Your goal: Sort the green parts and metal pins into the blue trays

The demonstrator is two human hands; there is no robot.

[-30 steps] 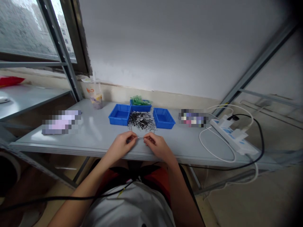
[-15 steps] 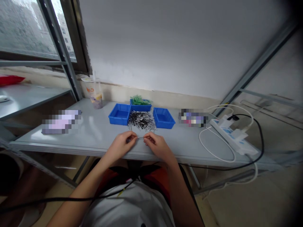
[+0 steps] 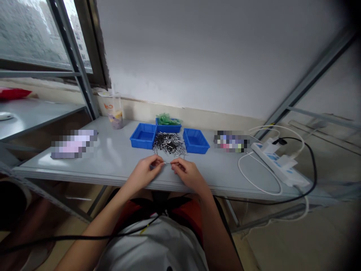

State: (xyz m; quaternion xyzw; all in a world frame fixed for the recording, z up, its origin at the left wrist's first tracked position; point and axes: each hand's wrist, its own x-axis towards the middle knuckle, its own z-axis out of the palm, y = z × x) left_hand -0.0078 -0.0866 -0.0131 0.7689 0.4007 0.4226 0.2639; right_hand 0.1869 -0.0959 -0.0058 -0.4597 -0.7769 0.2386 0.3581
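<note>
A small, thin silvery metal rod (image 3: pixel 167 163) spans the gap between my fingertips, just above the front part of the grey table. My left hand (image 3: pixel 144 172) pinches its left end, and my right hand (image 3: pixel 188 174) has thumb and fingers closed at the right end. Fingers cover both ends, so the rod's exact kind is unclear. Right beyond my hands lies a pile of slim metal pieces (image 3: pixel 170 143), some silver and some dark. A blue bin (image 3: pixel 141 144) sits left of the pile, another blue bin (image 3: pixel 196 149) right of it. Behind, a third blue bin (image 3: pixel 172 130) holds green plastic-looking pieces (image 3: pixel 167 119).
A cup with a straw (image 3: pixel 115 116) stands at the back left, near a blurred flat object (image 3: pixel 73 145). Toward the right are another blurred item (image 3: pixel 230 141) and a white power strip (image 3: pixel 282 165) with looping cables. A black cable (image 3: pixel 84 238) crosses my lap.
The view has shifted very slightly. Both hands stay in almost the same pose, keeping hold of the thin metal rod.
</note>
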